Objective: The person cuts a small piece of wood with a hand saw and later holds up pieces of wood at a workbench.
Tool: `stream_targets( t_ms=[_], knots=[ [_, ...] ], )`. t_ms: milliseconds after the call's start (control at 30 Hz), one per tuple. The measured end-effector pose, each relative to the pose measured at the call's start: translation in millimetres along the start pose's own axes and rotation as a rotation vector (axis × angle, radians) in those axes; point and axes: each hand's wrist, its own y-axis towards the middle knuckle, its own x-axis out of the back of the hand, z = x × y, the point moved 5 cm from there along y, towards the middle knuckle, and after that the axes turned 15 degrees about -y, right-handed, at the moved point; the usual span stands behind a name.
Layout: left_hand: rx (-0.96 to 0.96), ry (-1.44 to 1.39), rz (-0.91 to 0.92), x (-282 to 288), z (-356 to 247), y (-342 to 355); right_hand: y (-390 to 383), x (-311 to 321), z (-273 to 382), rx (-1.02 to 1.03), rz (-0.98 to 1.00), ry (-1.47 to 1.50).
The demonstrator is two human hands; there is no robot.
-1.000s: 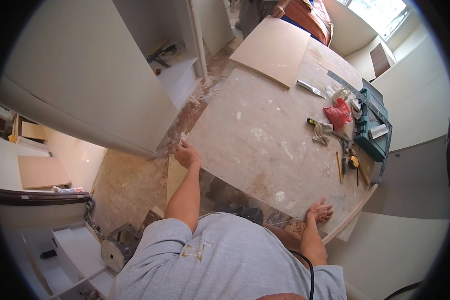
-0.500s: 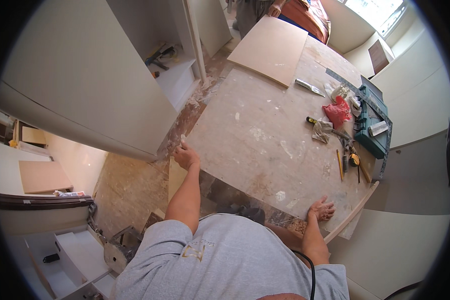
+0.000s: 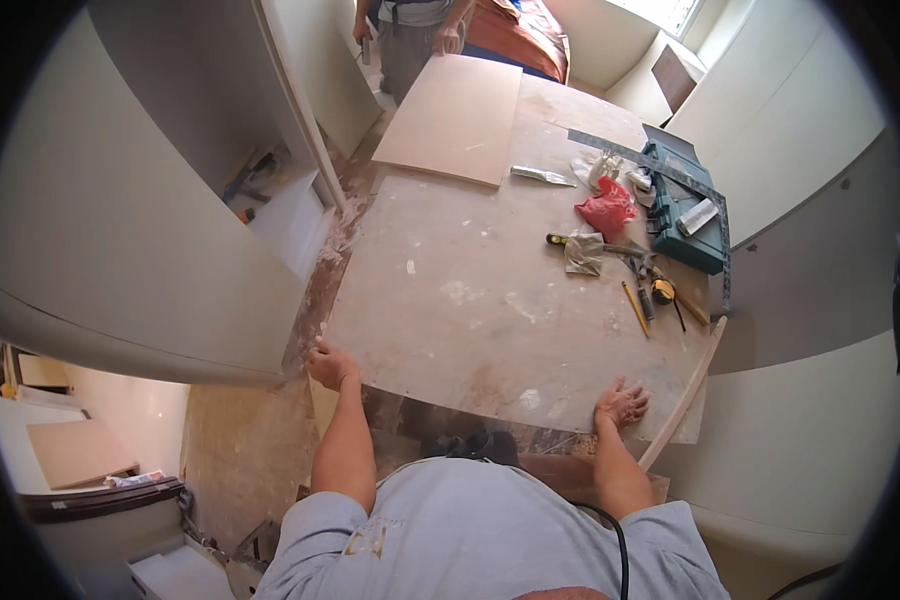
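Note:
A large pale wooden board (image 3: 425, 305), flecked with white marks, forms the worktop in front of me. My left hand (image 3: 332, 365) is at its near-left corner, fingers curled around the edge; the fingertips are partly hidden. At the near-right part of the board, my right hand (image 3: 622, 403) lies palm down with its fingers spread, holding nothing. A thin wooden strip (image 3: 685, 392) runs along the right edge beside that hand. Beyond it on the board are a yellow pencil (image 3: 635, 309), a tape measure (image 3: 662, 291) and a hammer (image 3: 686, 303).
A smaller light panel (image 3: 448, 120) lies at the far end, where a co-worker's hand (image 3: 448, 40) touches its edge. Along the right sit a green tool case (image 3: 685, 210), a metal square (image 3: 725, 270) and a red plastic bag (image 3: 606, 208). A cabinet (image 3: 140, 220) stands close on the left.
My view has shifted, so the board and tools appear farther left and more of the co-worker shows. Both my hands keep about the same places on the board.

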Motion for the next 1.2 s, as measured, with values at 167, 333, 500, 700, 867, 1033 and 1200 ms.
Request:
stream_targets(
  t_ms=[167, 333, 500, 700, 867, 1033, 1200],
  knots=[
    [-0.067, -0.017, -0.018, 1, -14, -2, -4, 20, 0, -0.013, 0.038, -0.026],
    [-0.057, -0.021, -0.022, 2, -9, 3, -7, 14, 1, -0.012, -0.018, 0.004],
    [-0.081, -0.02, -0.004, 4, -3, 10, -12, 12, 1, -0.001, -0.006, 0.022],
    [-0.136, -0.01, -0.038, -5, -8, 7, -6, -2, -3, -0.034, 0.006, 0.011],
    [-0.125, 0.034, -0.004, -10, 7, 16, 3, -20, 1, -0.027, -0.075, 0.06],
    [-0.159, 0.034, -0.035, -5, -4, 1, -3, 7, -4, -0.01, -0.069, 0.162],
    [-0.16, 0.023, -0.078, -10, 3, 17, -5, 12, 0, 0.01, -0.023, 0.165]
  ],
)
